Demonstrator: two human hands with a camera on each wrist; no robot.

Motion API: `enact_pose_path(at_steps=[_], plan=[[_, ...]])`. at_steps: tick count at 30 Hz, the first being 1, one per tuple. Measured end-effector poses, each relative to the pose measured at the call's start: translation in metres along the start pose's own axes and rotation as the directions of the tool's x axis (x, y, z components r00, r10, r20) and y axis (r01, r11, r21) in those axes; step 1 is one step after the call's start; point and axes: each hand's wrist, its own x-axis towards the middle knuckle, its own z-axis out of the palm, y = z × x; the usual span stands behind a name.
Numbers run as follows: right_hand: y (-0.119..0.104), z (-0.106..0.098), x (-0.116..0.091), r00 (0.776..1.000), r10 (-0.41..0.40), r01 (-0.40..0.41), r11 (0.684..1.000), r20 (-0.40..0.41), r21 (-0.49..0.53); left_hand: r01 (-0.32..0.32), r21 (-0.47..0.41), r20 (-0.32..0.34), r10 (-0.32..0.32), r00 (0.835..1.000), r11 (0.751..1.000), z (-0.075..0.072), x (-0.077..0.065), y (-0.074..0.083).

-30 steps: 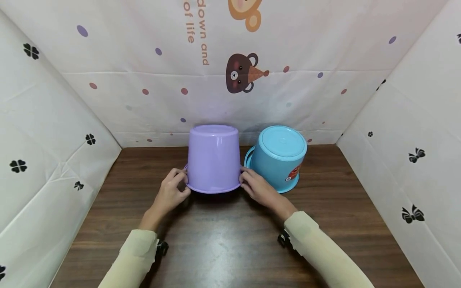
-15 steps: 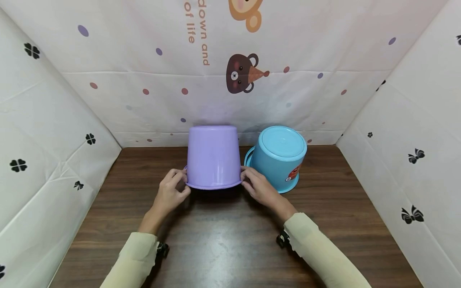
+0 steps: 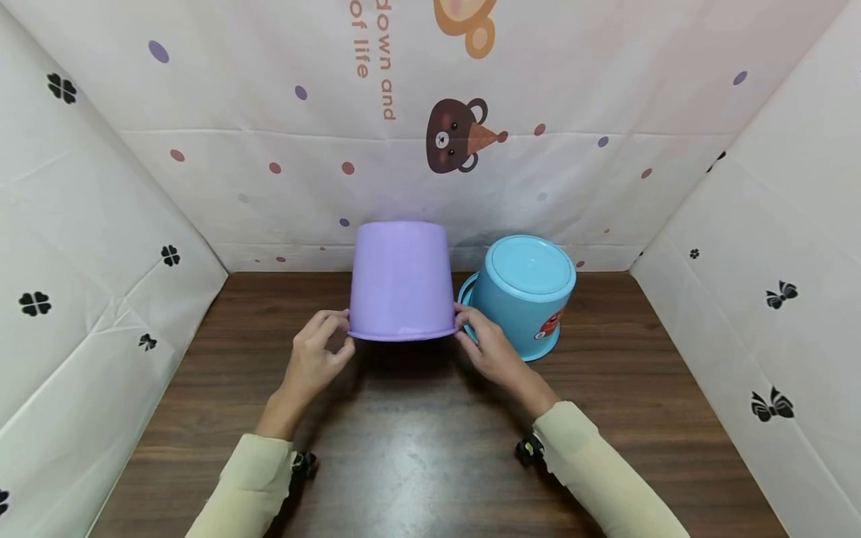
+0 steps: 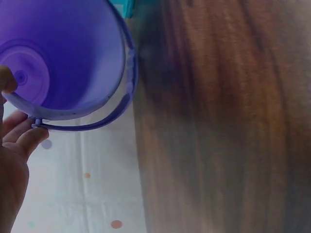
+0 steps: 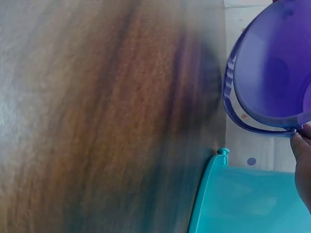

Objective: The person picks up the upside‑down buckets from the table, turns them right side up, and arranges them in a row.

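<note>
A purple plastic bucket (image 3: 402, 280) is upturned and tilted, its base leaning toward the back wall and its mouth toward the near side. My left hand (image 3: 315, 355) pinches its rim on the left, and on the right my right hand (image 3: 493, 353) pinches the rim opposite. Both wrist views look into the hollow inside, with the rim raised over the table. The bucket's handle (image 4: 104, 121) hangs along the rim, close to the left fingers. To the right, a blue bucket (image 3: 530, 299) stands upside down beside my right hand.
The brown wood-grain table (image 3: 403, 463) carries both buckets. A white printed sheet (image 3: 282, 202) rises as the back wall, and white walls flank the left and right. The blue bucket's handle (image 3: 466, 291) sticks out toward the purple bucket.
The purple bucket has tipped back and risen: its near rim is higher, and the flat base seen earlier has turned out of view. Both hands keep their hold; the blue bucket stays put.
</note>
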Motion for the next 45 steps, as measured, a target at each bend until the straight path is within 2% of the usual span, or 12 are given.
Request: enact_pose_path(at_steps=[6,18,26,36,45], plan=[[-0.008,-0.007,0.003,0.999,0.037,-0.037,0.999,-0.014,0.035,-0.016,0.027,0.001,0.016,1.0,1.0,-0.007,0.009,0.008],[-0.017,-0.011,0.006,0.996,0.019,-0.009,0.993,-0.088,0.114,0.014,0.01,-0.031,-0.014,0.999,1.0,-0.015,0.019,0.019],[-0.022,-0.014,0.006,0.991,-0.011,0.038,0.979,-0.135,0.199,-0.055,-0.019,-0.067,0.054,0.996,0.998,-0.021,0.027,0.027],[-0.034,-0.019,0.008,0.979,-0.064,0.113,0.96,-0.192,0.257,-0.021,-0.034,-0.128,0.016,0.992,0.999,-0.025,0.034,0.035],[-0.046,-0.028,0.012,0.968,-0.126,0.188,0.937,-0.218,0.295,0.006,-0.056,-0.213,-0.017,0.977,0.998,-0.029,0.043,0.042]])
